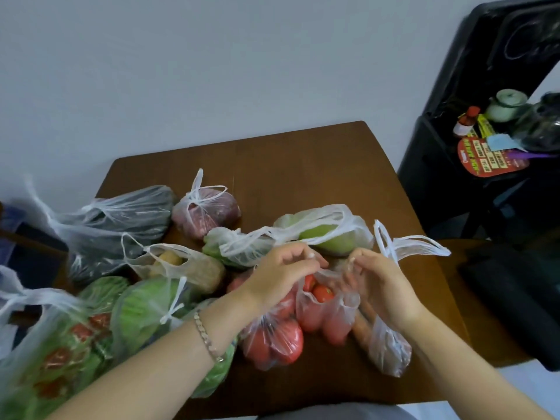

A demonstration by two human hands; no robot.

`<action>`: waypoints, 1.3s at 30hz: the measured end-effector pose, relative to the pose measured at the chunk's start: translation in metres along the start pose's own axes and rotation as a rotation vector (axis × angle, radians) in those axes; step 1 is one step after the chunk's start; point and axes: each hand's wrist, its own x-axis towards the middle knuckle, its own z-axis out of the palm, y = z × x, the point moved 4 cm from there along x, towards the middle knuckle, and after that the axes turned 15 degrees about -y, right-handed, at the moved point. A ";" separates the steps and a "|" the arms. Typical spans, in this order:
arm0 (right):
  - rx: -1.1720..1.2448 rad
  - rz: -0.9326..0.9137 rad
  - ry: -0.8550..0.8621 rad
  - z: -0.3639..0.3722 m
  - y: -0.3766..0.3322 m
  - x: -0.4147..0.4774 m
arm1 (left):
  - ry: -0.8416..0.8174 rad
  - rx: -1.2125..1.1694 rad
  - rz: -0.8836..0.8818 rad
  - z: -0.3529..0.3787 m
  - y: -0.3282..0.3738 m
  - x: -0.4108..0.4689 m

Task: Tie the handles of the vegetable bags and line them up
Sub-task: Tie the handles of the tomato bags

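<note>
Both hands are working the tomato bag, which sits on the brown table near its front edge, centre-right. Left hand is pinched closed on the plastic at the bag's mouth; a bracelet is on that wrist. Right hand is closed on the opposite side of the same mouth, fingers curled around the film. The two grips sit close together, nearly touching, with the mouth open between them and red tomatoes visible inside.

A carrot bag lies just to the right of the tomato bag, touching it, partly under the right wrist; its loose handles stick up behind the right hand.

Other bags crowd the left and middle of the table:
- green mango bag, just behind the hands, handles loose
- red onion bag, further back, handles knotted
- dark leafy bag, back left
- potato bag, handles open
- green vegetable bag with a knot, front left
- large bag with a red-and-green pack, far left, hanging over the edge of view

A black shelf stands at right, well apart from the bags.
</note>
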 end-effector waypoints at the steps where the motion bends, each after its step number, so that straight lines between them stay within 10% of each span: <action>1: 0.008 0.012 0.044 -0.001 0.004 0.001 | -0.035 -0.041 0.026 0.005 -0.002 0.001; 9: -0.063 0.161 0.303 -0.012 0.030 -0.005 | 0.048 0.076 0.046 0.010 -0.021 0.017; 21: 0.028 0.241 0.487 0.008 0.056 -0.006 | 0.146 -0.478 -0.268 0.017 -0.063 0.020; 39: -0.553 0.274 0.549 -0.003 0.058 -0.008 | -0.127 0.163 -0.125 0.015 -0.069 0.013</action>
